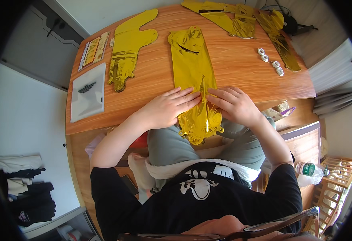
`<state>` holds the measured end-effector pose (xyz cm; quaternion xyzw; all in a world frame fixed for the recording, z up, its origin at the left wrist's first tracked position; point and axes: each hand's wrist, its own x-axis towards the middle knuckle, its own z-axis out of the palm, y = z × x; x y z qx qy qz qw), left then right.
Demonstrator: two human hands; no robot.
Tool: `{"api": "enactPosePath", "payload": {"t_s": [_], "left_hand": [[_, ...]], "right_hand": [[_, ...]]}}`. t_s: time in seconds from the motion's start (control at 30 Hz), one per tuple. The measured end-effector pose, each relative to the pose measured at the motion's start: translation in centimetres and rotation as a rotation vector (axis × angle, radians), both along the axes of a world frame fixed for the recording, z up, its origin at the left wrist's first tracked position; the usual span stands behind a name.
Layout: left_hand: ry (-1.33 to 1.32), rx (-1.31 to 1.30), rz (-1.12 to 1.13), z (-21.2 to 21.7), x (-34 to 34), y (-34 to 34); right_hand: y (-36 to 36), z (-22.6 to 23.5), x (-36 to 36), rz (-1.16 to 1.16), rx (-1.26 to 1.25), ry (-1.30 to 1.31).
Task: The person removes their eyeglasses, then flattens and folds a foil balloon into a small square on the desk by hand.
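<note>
We press both hands, left (168,107) and right (235,105), flat with fingers spread on the gold foil balloon (194,76) lying on the desk (240,60).

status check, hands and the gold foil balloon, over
Left hand and right hand flat on gold foil balloon, pressing its lower half at table edge. Nothing in the way.

Your gold foil balloon (192,68) lies flat and deflated, running from twelve to six o'clock. Its crinkled lower end overhangs the table edge.
</note>
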<state>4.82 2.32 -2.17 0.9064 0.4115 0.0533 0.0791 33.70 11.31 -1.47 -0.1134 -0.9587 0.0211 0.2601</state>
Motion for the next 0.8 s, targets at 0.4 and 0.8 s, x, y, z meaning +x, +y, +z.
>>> {"api": "enactPosePath", "payload": {"t_s": [0.4,0.8], "left_hand": [[0.038,0.009,-0.012,0.1,0.2,-0.5],[-0.127,0.039,0.083,0.0,1.0,-1.7]], "right_hand": [[0.1,-0.8,-0.2,0.171,-0.012,-0.013],[-0.2,-0.8,0.0,0.191,-0.057,0.013]]}}
